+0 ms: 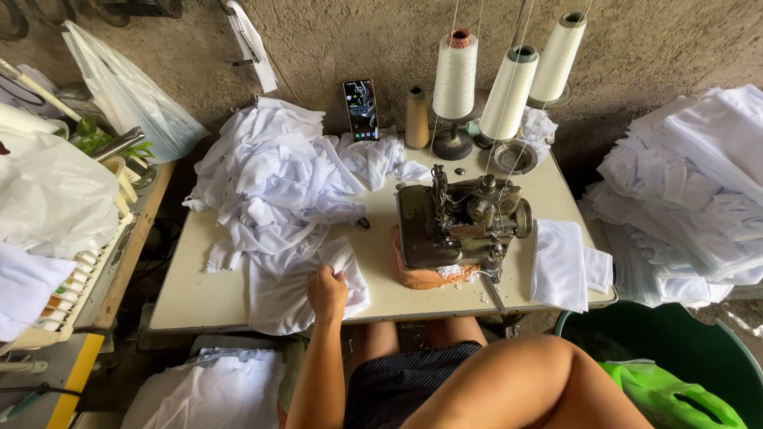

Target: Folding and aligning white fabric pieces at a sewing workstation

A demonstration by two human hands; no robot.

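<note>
Left hand (327, 292) is closed in a fist on a white cloth piece (296, 294), fingers bunched into the fabric near its top edge. That piece lies flat on the table (191, 298), just left of the sewing machine (457, 222) & hanging a bit over the table's front edge. Right hand isn't visible; only the arm crosses the bottom of the view, so can't tell its grip.

Behind the held piece, left of the machine, a big heap of white cloth (274, 175) spreads toward the table's back edge. A phone (362, 109) stands propped against the wall behind the machine, w/ its screen lit. Next to it, a tan thread cone (416, 119), then three white thread cones (509, 87) on a stand, threads running up out of view.

Right of the machine, a folded white piece (560, 262) rests on the table's right end. Further right, off the table, a tall stack of white cloth (691, 183). Below that stack, a green tub (675, 338) w/ a bright green bag (675, 397) inside. Far left of the machine, clear plastic bags (127, 95).
</note>
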